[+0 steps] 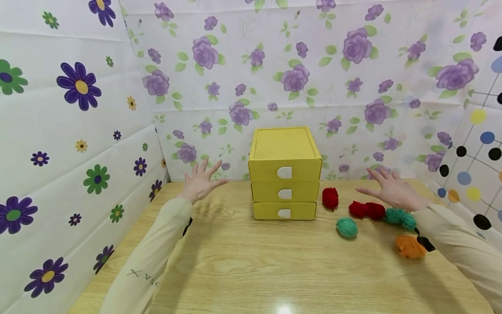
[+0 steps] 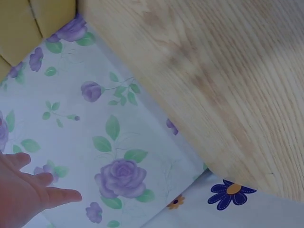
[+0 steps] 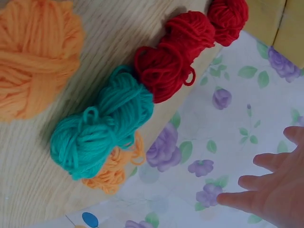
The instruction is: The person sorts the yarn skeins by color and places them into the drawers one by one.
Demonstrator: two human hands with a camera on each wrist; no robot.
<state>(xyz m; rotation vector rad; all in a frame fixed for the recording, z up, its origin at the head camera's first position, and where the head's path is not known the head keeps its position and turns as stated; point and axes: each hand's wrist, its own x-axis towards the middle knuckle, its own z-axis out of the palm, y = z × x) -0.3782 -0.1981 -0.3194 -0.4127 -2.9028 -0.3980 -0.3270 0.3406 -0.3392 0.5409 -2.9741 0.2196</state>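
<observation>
My left hand (image 1: 199,182) is held above the table on the left, fingers spread and nothing in it. Over the balls of yarn on the right hovers my right hand (image 1: 394,191), its fingers also spread and holding nothing. Between the hands stands a yellow cabinet (image 1: 285,170) of three stacked drawers with white tabs, all pushed in. Beneath and around the right hand lie a small red yarn ball (image 1: 330,198), a longer red skein (image 1: 366,210), a teal skein (image 3: 102,123), a teal ball (image 1: 347,227) and an orange ball (image 1: 410,247).
Another piece of orange yarn (image 3: 111,171) shows partly behind the teal skein in the right wrist view. The wooden table (image 1: 251,266) meets a rose-patterned cloth (image 1: 219,96) at the back. Flowered and dotted cloths line the left and right sides.
</observation>
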